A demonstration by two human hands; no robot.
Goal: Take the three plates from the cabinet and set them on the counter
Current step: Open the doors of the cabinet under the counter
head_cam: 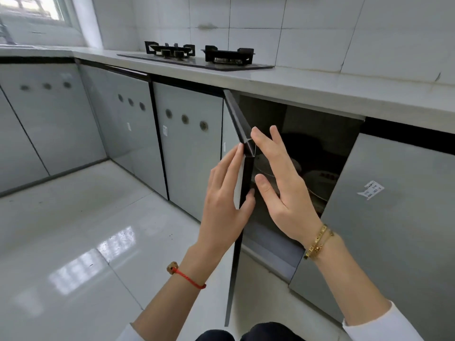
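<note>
A lower cabinet (307, 134) under the pale counter (307, 87) stands open, its dark-edged door (237, 114) swung out towards me. Inside, in the dim right part, pale plates (320, 180) rest, partly hidden by my right hand and the shadow. My left hand (226, 200) lies flat with fingers apart against the outer face of the door's edge. My right hand (280, 178) is spread open on the inner side of the door, fingertips by its top corner. Neither hand holds anything.
A black two-burner gas hob (197, 55) sits on the counter to the left of the open cabinet. Grey cabinet doors (189, 148) run along the left and another (394, 217) is on the right. Glossy floor tiles (86, 242) lie below.
</note>
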